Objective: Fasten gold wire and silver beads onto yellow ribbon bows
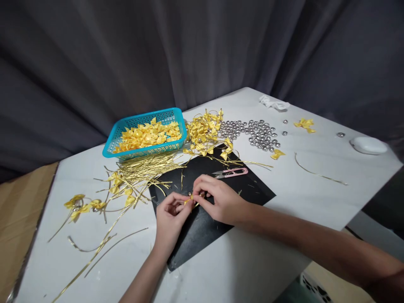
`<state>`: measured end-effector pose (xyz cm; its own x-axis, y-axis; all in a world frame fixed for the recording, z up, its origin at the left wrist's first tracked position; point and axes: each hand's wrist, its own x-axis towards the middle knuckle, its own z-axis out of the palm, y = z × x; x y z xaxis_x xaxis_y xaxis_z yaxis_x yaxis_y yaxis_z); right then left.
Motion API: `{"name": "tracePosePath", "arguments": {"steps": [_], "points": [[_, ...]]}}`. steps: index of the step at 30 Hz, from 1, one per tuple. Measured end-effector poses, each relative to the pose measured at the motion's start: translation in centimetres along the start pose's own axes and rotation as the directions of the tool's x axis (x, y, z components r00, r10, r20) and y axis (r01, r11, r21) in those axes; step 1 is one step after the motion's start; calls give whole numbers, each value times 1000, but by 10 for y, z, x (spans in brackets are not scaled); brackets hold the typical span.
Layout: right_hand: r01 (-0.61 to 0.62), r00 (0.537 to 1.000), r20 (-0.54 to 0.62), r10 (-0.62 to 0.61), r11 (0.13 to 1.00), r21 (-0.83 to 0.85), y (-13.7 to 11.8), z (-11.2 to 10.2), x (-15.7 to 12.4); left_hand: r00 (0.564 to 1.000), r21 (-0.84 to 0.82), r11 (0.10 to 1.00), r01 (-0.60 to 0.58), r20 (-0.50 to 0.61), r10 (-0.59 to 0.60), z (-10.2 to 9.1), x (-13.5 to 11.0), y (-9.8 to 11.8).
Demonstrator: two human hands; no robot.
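Note:
Above a black mat (189, 244), my left hand (172, 214) pinches a small yellow ribbon bow (187, 202) between thumb and fingertips. My right hand (219, 198) meets it from the other side, its thumb and forefinger closed on the same bow. A silver bead (190, 194) shows right at the fingertips, and a bit of gold cord (197, 205) sticks out below them. Much of the bow is hidden by the fingers. Just beyond my right hand, pink-handled thread snips (232, 173) lie on the mat.
A blue basket (145, 151) of yellow bows stands at the back left. In front of it lie many gold cords (142, 168). Tied bows (203, 130) and silver beads (261, 134) are heaped at the back. A white dish (368, 145) and a crumpled white cloth (273, 103) sit toward the right.

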<state>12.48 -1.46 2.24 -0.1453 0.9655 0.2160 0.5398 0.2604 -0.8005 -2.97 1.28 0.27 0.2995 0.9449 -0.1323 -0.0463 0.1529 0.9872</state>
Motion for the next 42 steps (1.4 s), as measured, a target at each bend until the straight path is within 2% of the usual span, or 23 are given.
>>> {"name": "tracePosePath", "arguments": {"steps": [5,11,15,21,27,31,35,40,42], "points": [[-46,999,4,46,998,-43,-2,-1,0,1000,-7,1000,11,-4,-11,-1,-1,1],[-230,956,205,208,969,89,0,-7,4,1000,-31,999,9,-4,-9,-1,0,1],[-248,951,209,229,966,69,0,-11,7,1000,-24,1000,1,6,-1,-2,-1,1],[-264,946,231,228,954,139,0,-10,5,999,27,999,-17,41,16,-4,-1,-2],[-289,933,273,234,940,181,1,-19,9,998,-19,1000,-15,53,16,-6,0,-3],[-226,946,268,184,965,136,6,-31,15,997,-72,997,9,73,-3,-8,-1,-4],[-163,963,240,122,974,158,9,-34,15,999,-167,985,39,38,-33,-9,0,-3],[64,962,264,-68,998,23,11,-25,11,998,-240,968,69,15,-67,-9,2,2],[118,953,281,-113,993,-3,11,-22,11,998,-245,967,68,22,-65,-9,2,2]]}}
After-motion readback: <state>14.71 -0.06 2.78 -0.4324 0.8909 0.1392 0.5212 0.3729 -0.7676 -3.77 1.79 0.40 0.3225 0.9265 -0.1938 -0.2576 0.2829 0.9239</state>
